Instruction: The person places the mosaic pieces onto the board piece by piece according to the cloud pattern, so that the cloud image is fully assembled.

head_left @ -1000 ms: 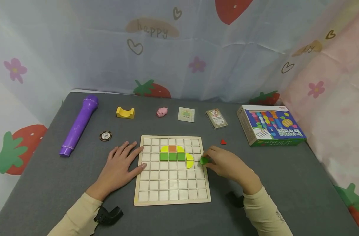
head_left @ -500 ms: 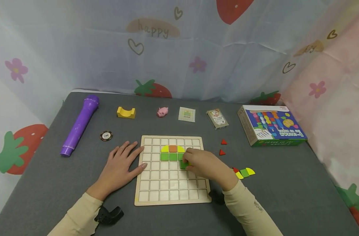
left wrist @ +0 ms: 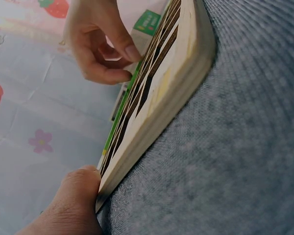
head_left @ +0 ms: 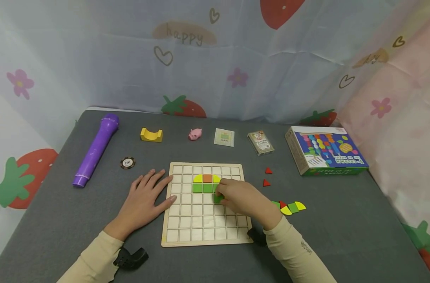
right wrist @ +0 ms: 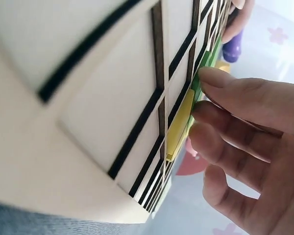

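My left hand (head_left: pixel 140 206) rests with spread fingers at the left edge of the wooden grid board (head_left: pixel 186 236). With thumb and fingertips, my right hand (head_left: pixel 243 198) pinches a green square tile (head_left: pixel 218 199) at a cell just below the right end of the green row (head_left: pixel 202 188). Above that row sit an orange square tile (head_left: pixel 207 179) and yellow quarter-round tiles (head_left: pixel 198 179). The right wrist view shows a yellow tile (right wrist: pixel 180 127) in the grid beside my fingertips; in the head view, my right hand hides that part.
Right of the board lie two red triangle tiles (head_left: pixel 266 183) and several loose tiles (head_left: pixel 293 208). Behind it stand a pink pig (head_left: pixel 195 134), a pattern card (head_left: pixel 224 137), a card box (head_left: pixel 260 142) and a game box (head_left: pixel 326 151). Leftward are a poker chip (head_left: pixel 127 162), yellow block (head_left: pixel 151 135) and purple microphone (head_left: pixel 96 151).
My right hand has carried the green square tile left from the board's right edge to a cell under the green row, uncovering loose tiles at the right. My left hand has stayed still.
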Tool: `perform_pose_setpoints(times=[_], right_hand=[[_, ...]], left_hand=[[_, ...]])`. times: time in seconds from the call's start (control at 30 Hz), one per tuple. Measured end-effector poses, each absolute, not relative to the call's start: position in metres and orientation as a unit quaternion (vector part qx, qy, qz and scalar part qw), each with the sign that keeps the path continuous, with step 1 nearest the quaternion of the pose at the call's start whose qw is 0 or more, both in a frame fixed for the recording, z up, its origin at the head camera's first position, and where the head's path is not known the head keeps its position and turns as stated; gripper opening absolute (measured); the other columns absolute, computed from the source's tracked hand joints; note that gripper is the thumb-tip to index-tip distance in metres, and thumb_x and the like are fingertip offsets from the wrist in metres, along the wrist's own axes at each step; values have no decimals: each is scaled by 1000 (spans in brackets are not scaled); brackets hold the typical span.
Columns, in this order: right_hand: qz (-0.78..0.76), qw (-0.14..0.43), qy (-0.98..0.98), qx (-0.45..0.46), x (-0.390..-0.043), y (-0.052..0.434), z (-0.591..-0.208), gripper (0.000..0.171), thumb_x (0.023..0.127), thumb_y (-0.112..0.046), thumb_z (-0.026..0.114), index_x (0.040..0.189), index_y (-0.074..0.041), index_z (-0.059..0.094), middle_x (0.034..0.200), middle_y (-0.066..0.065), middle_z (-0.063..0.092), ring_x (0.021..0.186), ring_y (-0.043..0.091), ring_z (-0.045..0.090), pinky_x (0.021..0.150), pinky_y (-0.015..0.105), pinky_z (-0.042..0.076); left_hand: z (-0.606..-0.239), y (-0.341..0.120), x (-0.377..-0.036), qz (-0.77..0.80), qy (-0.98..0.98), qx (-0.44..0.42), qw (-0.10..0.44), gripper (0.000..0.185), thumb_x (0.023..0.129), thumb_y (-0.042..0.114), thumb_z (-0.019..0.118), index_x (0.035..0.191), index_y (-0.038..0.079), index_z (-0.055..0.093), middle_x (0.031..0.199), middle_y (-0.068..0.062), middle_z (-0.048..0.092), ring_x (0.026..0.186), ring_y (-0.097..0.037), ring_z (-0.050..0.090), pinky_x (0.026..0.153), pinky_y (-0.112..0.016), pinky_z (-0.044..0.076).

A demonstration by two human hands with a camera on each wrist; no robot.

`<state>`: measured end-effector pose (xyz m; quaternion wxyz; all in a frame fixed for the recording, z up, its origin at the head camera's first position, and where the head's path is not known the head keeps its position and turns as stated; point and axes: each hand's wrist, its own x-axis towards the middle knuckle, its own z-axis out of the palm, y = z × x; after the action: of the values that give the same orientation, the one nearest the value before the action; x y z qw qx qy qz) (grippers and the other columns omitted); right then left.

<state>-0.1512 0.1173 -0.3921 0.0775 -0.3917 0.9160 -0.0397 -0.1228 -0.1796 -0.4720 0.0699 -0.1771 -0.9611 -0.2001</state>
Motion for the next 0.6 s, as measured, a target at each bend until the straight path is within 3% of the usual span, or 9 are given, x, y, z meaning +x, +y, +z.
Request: perform_pose_setpoints(times=[0.33, 0.6], right_hand=[[-92, 62, 941, -319, -145, 176, -373, 26, 87, -14, 71, 112, -9, 65, 106, 4, 63, 85, 15, 63, 72, 30, 53], [-112, 113, 966, -204, -128, 260, -367, 26, 88, -9, 68, 113, -5, 63, 108, 9, 64, 91, 24, 64, 74, 41, 54]], left_hand=[[-473, -178, -124, -202, -960, -180, 67, 65, 91, 59, 52, 146, 23, 43, 151, -9, 37, 142, -34, 24, 108, -60, 19], [-473, -179, -123, -204, -960, -181, 71, 64, 92, 57, 53, 145, 22, 44, 151, -9, 37, 142, -34, 25, 108, -60, 20]])
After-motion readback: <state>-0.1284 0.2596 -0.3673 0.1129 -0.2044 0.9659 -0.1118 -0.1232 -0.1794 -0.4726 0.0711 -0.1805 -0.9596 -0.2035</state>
